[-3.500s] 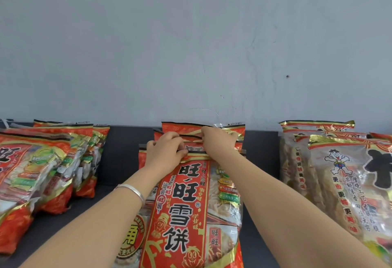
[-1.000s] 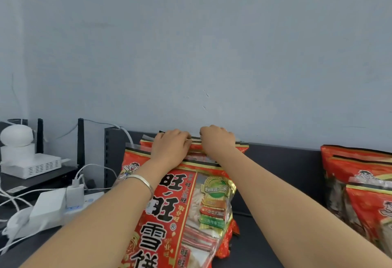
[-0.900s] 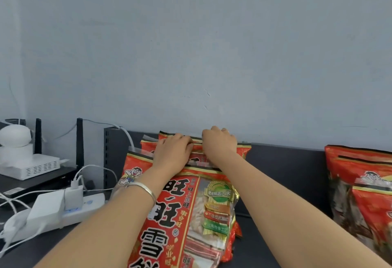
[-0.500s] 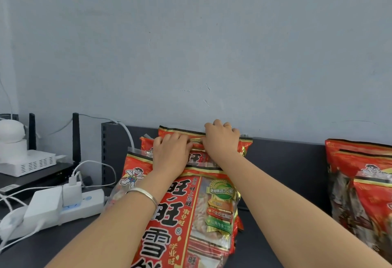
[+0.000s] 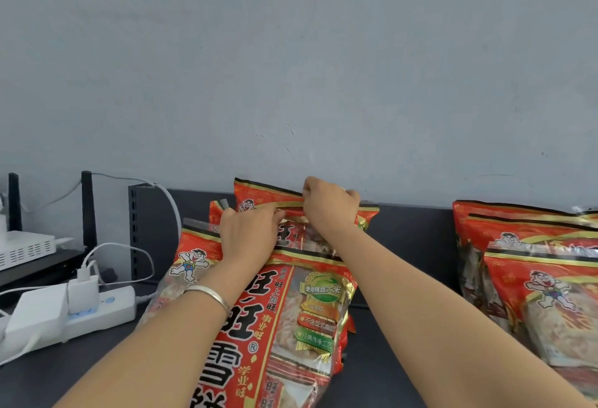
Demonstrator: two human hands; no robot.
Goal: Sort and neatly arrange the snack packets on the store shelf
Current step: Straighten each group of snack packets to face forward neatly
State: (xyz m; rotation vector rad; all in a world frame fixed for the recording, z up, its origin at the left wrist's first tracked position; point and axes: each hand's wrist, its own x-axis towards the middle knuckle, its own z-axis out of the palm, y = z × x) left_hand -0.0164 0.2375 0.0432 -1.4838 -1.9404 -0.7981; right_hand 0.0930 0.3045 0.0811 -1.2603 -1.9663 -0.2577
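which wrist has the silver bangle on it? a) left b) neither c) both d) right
A: the silver bangle circles the wrist behind the left hand. The forearm behind the right hand is bare. Both hands grip the tops of the snack packets.

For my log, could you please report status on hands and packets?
Left hand gripping front packet top. Right hand pinching rear packet top edge. Power strip close beside stack, left side.
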